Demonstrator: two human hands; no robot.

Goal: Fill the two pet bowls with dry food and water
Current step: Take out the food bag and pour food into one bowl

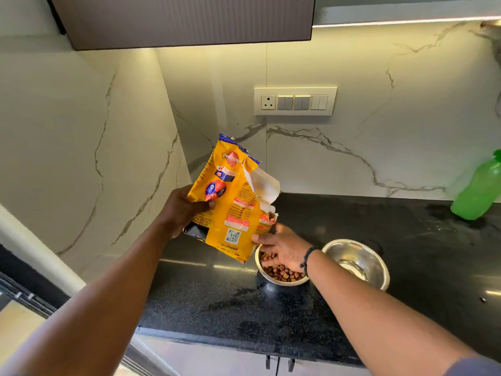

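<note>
My left hand [181, 210] grips the yellow food bag [230, 202] by its upper side, fingers curled round it. My right hand [282, 248] pinches the bag's lower torn edge, directly above the kibble bowl [282, 270]. The bag's long axis tilts down toward that bowl, its mouth just over the kibble. The empty bowl [357, 263] sits touching the kibble bowl's right on the table [217, 302], nearer my right hand. The green bottle [478, 189] stands well beyond it.
</note>
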